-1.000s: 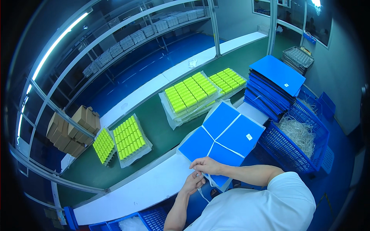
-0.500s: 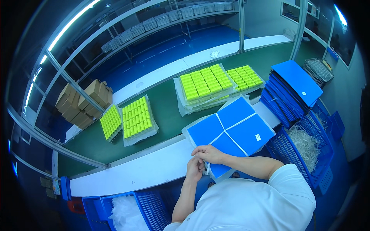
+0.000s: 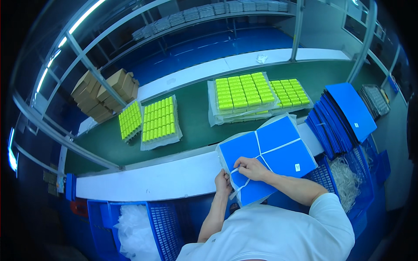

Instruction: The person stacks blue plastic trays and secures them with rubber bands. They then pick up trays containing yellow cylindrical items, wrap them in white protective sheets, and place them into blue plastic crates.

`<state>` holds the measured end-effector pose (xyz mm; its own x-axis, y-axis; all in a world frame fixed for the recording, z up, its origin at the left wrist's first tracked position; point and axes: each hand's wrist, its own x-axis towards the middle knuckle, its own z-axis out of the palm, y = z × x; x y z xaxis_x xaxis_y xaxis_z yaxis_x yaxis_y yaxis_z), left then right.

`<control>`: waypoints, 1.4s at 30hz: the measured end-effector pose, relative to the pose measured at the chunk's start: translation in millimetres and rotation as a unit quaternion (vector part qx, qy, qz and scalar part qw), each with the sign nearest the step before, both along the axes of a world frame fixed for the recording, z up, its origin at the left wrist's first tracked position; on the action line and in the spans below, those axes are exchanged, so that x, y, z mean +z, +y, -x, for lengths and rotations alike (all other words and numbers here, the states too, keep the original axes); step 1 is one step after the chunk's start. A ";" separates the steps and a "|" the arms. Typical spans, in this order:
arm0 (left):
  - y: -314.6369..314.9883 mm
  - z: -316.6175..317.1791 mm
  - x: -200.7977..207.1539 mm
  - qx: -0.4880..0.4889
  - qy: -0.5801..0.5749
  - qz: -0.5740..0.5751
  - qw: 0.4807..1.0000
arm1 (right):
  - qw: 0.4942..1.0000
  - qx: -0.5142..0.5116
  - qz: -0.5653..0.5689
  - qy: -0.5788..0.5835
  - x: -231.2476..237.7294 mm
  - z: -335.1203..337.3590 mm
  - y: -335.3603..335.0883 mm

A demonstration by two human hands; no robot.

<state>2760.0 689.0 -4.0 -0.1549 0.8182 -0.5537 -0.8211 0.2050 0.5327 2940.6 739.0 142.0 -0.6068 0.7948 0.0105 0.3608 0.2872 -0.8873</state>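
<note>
A flat bundle with a bright blue board point(image 3: 278, 135) on top lies on the near white ledge, overhanging its edge toward me. White strap point(image 3: 259, 145) crosses over the board, and a loose end dangles at its near left side. My right hand point(image 3: 253, 169) is closed over the board's left part, pinching the strap. At the bundle's left edge, my left hand point(image 3: 223, 182) is closed, with the strap running to its fingertips. Translucent wrapping shows around the board's edges.
Trays of yellow-green cells point(image 3: 246, 92) stand on the green conveyor point(image 3: 196, 104), with more trays point(image 3: 159, 122) to the left. At right, stacked blue boards point(image 3: 348, 108) stand above a blue crate of white strands point(image 3: 344, 178). Another crate point(image 3: 163, 230) holds clear bags. Cardboard boxes point(image 3: 115, 87) sit far left.
My right hand has moved right and up over the board, away from my left hand, drawing the strap. My hands were together at the bundle's left edge. The view has shifted slightly.
</note>
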 end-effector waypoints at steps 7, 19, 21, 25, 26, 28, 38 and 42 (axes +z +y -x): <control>21.3 4.7 120.5 -0.004 0.502 -0.245 0.830 | 0.999 -0.016 0.028 0.026 10.0 -9.0 6.9; 8.6 -19.3 93.6 -0.199 0.553 -0.285 0.757 | 0.984 -0.056 0.112 0.128 -14.5 -32.7 21.7; 14.0 -28.5 91.4 -0.177 0.347 -0.191 0.901 | 0.980 -0.069 0.115 0.148 -9.8 -36.9 23.5; 26.4 -32.5 82.1 -0.125 0.226 -0.175 0.950 | 0.979 -0.084 0.129 0.132 -7.6 -39.0 30.1; 28.7 -42.6 95.7 -0.148 0.340 -0.159 0.915 | 0.977 -0.085 0.153 0.122 -4.6 -41.0 36.7; 26.2 -52.4 101.1 -0.159 0.546 -0.182 0.802 | 0.970 -0.077 0.205 0.102 4.0 -39.1 49.8; 40.5 -52.6 94.6 -0.233 0.318 -0.187 0.900 | 0.997 0.040 0.060 0.034 9.4 -86.0 71.1; 41.5 -51.9 77.0 -0.211 0.209 -0.224 0.928 | 0.924 0.187 -0.327 -0.064 -1.8 -110.7 38.9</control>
